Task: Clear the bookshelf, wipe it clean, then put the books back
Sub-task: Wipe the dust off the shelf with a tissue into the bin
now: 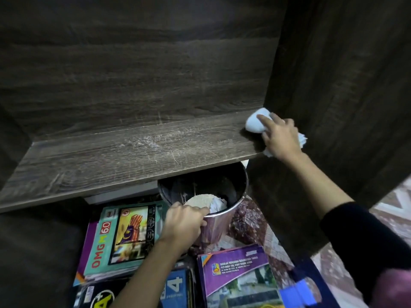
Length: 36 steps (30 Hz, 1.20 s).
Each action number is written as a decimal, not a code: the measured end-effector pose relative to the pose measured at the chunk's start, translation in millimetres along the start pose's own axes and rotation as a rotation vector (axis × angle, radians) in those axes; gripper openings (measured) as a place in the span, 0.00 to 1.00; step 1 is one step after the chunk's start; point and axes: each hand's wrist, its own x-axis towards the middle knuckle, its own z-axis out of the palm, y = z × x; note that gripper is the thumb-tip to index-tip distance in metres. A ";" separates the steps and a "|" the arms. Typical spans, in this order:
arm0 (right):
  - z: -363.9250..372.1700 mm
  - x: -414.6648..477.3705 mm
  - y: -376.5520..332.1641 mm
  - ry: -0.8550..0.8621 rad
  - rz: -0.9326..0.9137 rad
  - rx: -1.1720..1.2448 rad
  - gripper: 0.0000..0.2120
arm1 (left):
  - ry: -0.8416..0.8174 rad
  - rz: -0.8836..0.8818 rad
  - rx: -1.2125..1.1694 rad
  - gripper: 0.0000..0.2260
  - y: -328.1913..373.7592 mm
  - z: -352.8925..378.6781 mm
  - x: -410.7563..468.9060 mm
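The dark wooden shelf board (124,158) is bare and dusty, with pale streaks near its middle. At its right end my right hand (280,136) presses a white cloth (255,123) onto the board, against the side panel. Below the shelf's front edge my left hand (184,223) grips the rim of a round metal bin (233,190) that holds crumpled paper and a pale disc. Books lie on the floor beneath: a teal book marked OMG (120,243), a purple book (235,274) and a blue book with a 4 (178,287).
The dark side panel (333,107) closes the shelf on the right and the back panel (133,63) stands behind it. A patterned carpet (391,210) shows at the far right. A black book (97,296) lies at the bottom left.
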 end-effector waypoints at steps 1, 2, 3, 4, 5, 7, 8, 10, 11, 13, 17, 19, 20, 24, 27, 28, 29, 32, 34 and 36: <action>4.4 0.8 6.5 -0.038 0.034 -0.022 0.23 | 0.000 0.010 -0.004 0.07 0.5 -0.3 -0.1; 8.8 0.3 9.6 -0.067 0.050 -0.030 0.24 | 0.000 0.022 -0.012 0.07 1.1 -0.4 0.0; 14.4 -1.1 10.0 -0.082 0.049 -0.034 0.24 | -0.003 0.034 -0.019 0.08 1.7 0.1 0.2; 18.3 -4.5 7.1 -0.087 0.035 -0.037 0.24 | -0.002 0.042 -0.025 0.09 2.5 0.6 0.7; 21.6 -8.4 2.2 -0.088 0.009 -0.034 0.25 | 0.002 0.042 -0.028 0.09 3.2 0.9 1.2; 25.0 -18.4 -10.0 -0.080 -0.061 -0.018 0.25 | 0.005 0.033 -0.027 0.08 6.2 1.2 3.2; 26.0 -23.7 -14.8 -0.080 -0.098 -0.011 0.25 | 0.003 0.029 -0.022 0.08 8.6 0.9 4.5; 26.2 -29.8 -21.0 -0.085 -0.146 0.013 0.25 | -0.008 0.032 0.001 0.07 13.1 0.0 6.8; 25.4 -31.8 -22.7 -0.097 -0.160 0.023 0.25 | -0.017 0.037 0.013 0.06 15.6 -0.8 8.0; 24.0 -37.2 -28.5 -0.124 -0.201 0.024 0.25 | -0.030 0.040 0.033 0.06 19.8 -2.0 10.5; 23.9 -53.6 -42.1 -0.211 -0.295 0.078 0.25 | -0.028 0.044 0.060 0.08 28.5 -1.7 14.3; 22.1 -59.5 -44.6 -0.265 -0.347 0.125 0.30 | -0.007 0.061 0.072 0.09 32.9 -1.9 15.4; 18.3 -61.7 -44.6 -0.289 -0.379 0.145 0.31 | 0.003 0.070 0.079 0.09 34.3 -2.1 15.2; -13.9 -75.8 -38.3 -0.351 -0.443 0.212 0.25 | 0.010 0.084 0.094 0.11 39.7 -3.5 13.1; -28.8 -92.9 -29.7 -0.419 -0.297 0.214 0.23 | 0.001 0.096 0.103 0.11 44.0 -3.5 10.6; -30.5 -98.6 -26.0 -0.441 -0.259 0.187 0.22 | -0.003 0.106 0.119 0.12 46.4 -3.2 10.3; -30.5 -103.0 -22.5 -0.452 -0.239 0.137 0.21 | -0.008 0.110 0.139 0.12 48.9 -3.9 9.9; -26.8 -109.9 -11.9 -0.461 -0.205 0.010 0.21 | -0.023 0.122 0.189 0.12 56.3 -2.1 12.8; -21.4 -111.3 -2.5 -0.477 -0.157 -0.020 0.20 | -0.025 0.118 0.180 0.12 61.0 0.3 18.8; -14.8 -111.5 7.5 -0.498 -0.105 -0.029 0.20 | 0.001 0.115 0.173 0.12 66.2 1.3 25.9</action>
